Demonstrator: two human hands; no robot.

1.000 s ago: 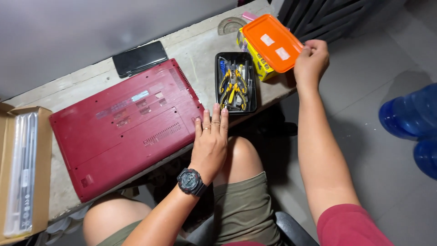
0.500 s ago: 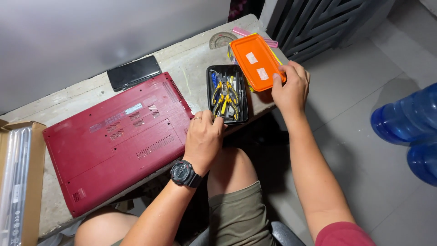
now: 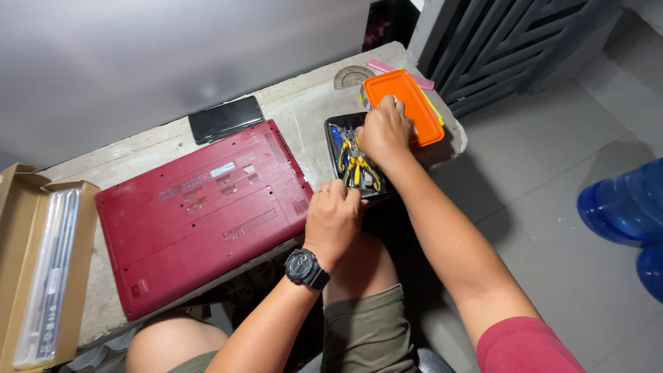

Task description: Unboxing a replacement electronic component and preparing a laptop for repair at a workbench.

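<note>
The right hand (image 3: 384, 131) covers part of the black tool tray (image 3: 335, 138), so some tools under it are hidden. The cardboard box (image 3: 27, 207) and the blue water bottles (image 3: 625, 207) are cut by the picture edges.

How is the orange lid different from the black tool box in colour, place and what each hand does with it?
The orange lid is bright and flat; the black tool box is dark, open and full of tools. The lid lies at the table's far corner, the box nearer the person. The right hand rests over the lid's edge and the box; the left hand is at the box's near end. Both are rectangular.
</note>
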